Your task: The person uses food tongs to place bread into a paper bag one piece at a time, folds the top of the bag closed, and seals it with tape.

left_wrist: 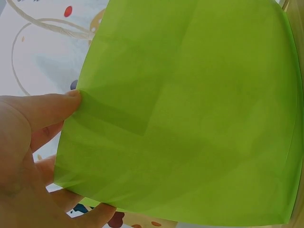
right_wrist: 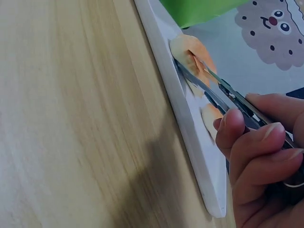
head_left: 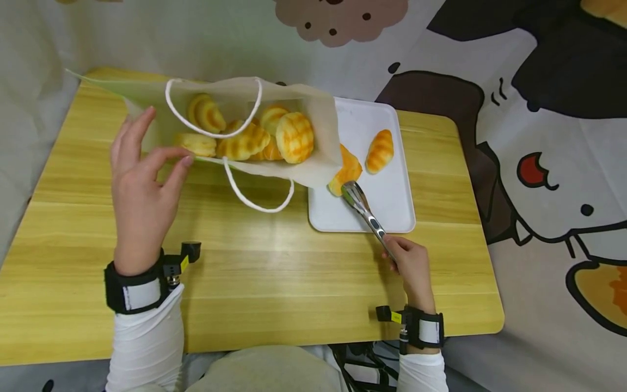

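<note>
A green paper bag (head_left: 320, 117) with white rope handles stands mouth up, holding several bread rolls (head_left: 294, 137). At its near left rim, my left hand (head_left: 144, 182) pinches the paper between thumb and index finger; the left wrist view shows the bag's green side (left_wrist: 190, 104) beyond the thumb. My right hand (head_left: 412, 264) grips metal tongs (head_left: 370, 216). The tips of the tongs are at a golden bread piece (head_left: 349, 167) on the white tray (head_left: 392, 209), partly hidden by the bag. Farther right on the tray lies a ridged roll (head_left: 380, 151).
The wooden table (head_left: 254, 277) carries both the bag and the tray, which has a raised rim. The bag's right side overlaps the tray in the head view. Behind the table hangs a cartoon-print cloth (head_left: 543, 218).
</note>
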`<state>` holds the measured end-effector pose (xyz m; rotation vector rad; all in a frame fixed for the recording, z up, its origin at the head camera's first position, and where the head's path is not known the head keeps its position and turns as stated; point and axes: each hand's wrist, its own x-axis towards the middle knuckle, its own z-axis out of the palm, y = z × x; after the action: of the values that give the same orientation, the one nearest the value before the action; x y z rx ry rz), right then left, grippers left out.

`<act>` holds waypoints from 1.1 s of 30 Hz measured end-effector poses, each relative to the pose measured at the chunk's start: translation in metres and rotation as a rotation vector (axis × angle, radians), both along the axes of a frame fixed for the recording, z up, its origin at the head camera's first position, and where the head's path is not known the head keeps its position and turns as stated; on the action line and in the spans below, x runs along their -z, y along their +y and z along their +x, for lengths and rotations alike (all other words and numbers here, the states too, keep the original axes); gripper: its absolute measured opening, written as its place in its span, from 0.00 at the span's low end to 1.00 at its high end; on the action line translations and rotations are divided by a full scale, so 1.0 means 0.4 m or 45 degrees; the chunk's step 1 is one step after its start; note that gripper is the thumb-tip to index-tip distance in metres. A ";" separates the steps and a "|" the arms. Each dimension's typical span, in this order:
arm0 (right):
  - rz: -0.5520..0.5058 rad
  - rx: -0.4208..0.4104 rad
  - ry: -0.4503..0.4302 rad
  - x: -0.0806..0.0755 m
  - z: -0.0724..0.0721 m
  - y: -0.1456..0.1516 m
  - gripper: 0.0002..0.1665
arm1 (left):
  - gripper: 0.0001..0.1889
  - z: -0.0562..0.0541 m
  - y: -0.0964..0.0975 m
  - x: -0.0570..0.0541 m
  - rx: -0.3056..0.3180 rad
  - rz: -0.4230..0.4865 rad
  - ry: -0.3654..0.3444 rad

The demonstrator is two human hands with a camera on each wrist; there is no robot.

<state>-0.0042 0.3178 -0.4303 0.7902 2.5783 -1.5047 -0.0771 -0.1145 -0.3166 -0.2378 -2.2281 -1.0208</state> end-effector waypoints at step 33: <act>-0.289 0.122 0.166 0.000 0.049 0.022 0.22 | 0.07 -0.023 0.003 -0.021 -0.050 0.119 -0.054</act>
<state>0.0154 0.3266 -0.4305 0.8239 2.4248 -1.8952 -0.0862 -0.1134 -0.3081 -0.1315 -2.2069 -1.1149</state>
